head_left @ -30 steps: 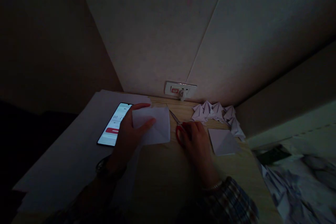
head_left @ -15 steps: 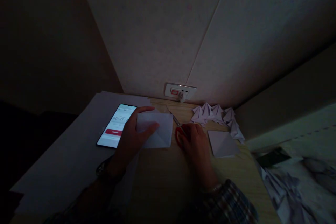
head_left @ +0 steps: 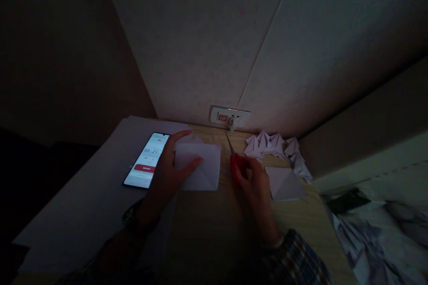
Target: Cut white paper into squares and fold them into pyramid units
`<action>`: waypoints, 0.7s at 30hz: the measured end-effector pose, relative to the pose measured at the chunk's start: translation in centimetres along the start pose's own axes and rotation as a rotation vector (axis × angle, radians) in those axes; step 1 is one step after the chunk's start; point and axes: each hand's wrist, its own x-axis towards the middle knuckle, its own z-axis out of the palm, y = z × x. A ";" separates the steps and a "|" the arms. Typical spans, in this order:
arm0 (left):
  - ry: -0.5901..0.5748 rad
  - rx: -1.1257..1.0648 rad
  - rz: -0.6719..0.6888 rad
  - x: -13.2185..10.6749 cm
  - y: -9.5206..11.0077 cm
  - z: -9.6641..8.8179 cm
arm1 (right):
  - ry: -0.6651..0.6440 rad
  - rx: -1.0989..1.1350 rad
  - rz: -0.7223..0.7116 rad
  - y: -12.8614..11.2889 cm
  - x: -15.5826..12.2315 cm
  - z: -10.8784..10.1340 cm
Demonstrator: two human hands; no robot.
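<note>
My left hand [head_left: 172,167] grips a square of white paper [head_left: 203,173], its thumb lying across the face and creases showing in the sheet. In my right hand [head_left: 252,178] are scissors with red handles [head_left: 233,170], their thin blades pointing up toward the wall. A small gap separates the scissors from the paper's right edge. Just right of that hand lies another creased white square [head_left: 286,183] on the table. Behind my left hand a phone [head_left: 145,160] with a lit timer screen is partly covered.
Large white sheets [head_left: 96,187] lie under the phone on the table [head_left: 207,227]. Several folded paper pieces [head_left: 276,143] stand along the back right. A wall socket [head_left: 230,116] with a plug is behind. More folded paper [head_left: 364,245] lies lower right, beyond the table edge.
My right hand has lifted the scissors from the table, and the blades have swung upright. My left hand and its paper have barely moved.
</note>
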 end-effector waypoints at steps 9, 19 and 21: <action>-0.115 0.120 0.106 -0.2 0.2 -0.1 | -0.105 0.831 0.317 -0.9 -0.2 0.1; -0.367 0.182 0.256 -0.1 -0.7 0.3 | -0.173 0.814 0.312 -2.5 -0.4 -0.6; -0.382 0.200 0.278 0.0 -0.8 0.3 | -0.158 0.821 0.322 -2.5 -0.5 -0.5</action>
